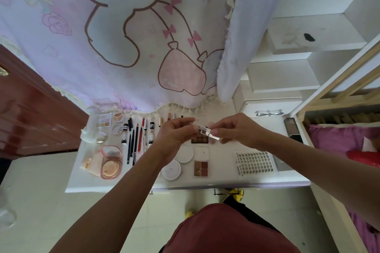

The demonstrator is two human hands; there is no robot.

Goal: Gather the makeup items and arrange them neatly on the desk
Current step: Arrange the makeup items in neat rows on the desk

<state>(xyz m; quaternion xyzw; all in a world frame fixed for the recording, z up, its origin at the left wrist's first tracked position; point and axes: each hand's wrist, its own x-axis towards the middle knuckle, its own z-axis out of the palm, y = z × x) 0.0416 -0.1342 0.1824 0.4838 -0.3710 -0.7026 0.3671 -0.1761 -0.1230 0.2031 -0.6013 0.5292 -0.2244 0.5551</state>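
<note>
Both hands hold a small clear plastic case [205, 132] above the middle of the white desk [222, 181]. My left hand [176, 132] pinches its left end, my right hand [236, 129] its right end. Under the case lies a dark eyeshadow palette [200, 140]. Laid out on the desk are an open pink compact [111, 159], a row of pencils and brushes [134, 139], small bottles [124, 129], round white jars [185, 153], a brown four-pan palette [201, 168] and a false-lash tray [255, 163].
A cartoon-print curtain [123, 37] hangs over the desk's far edge. A brown wooden door [30, 113] stands left, white shelves [287, 76] and a bed frame [339, 92] right. A dark box [293, 129] stands at the desk's right end.
</note>
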